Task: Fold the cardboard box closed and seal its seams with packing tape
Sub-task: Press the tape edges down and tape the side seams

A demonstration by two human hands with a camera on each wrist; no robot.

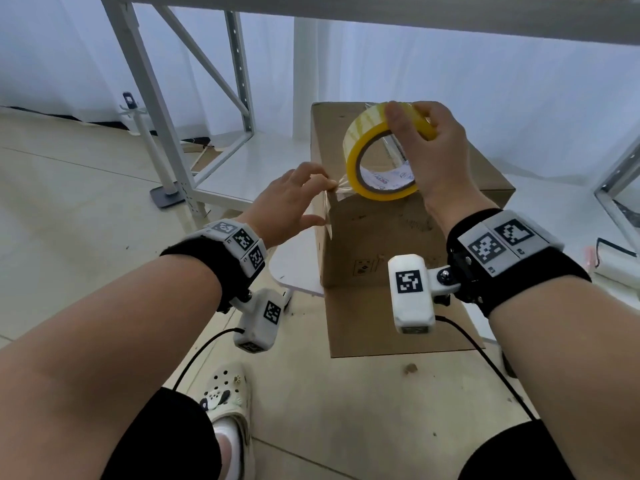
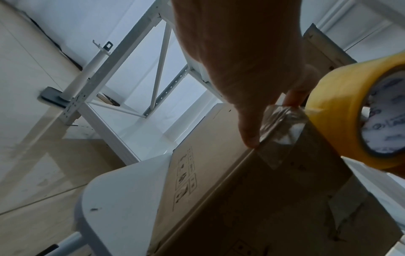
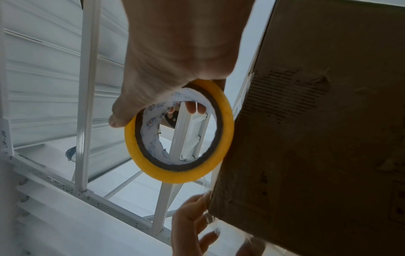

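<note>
A brown cardboard box stands on a white stool, with one flap hanging down toward me. My right hand grips a yellow roll of packing tape just above the box's top left edge; in the right wrist view its fingers curl through the roll. A short clear strip of tape runs from the roll over the box's left corner. My left hand presses that strip against the corner, thumb on the box's vertical edge, fingers fairly straight.
A white metal shelf frame stands behind and to the left, with a pole on a grey base beside it. The white stool sticks out left of the box. Another metal frame is at the right. My foot is below.
</note>
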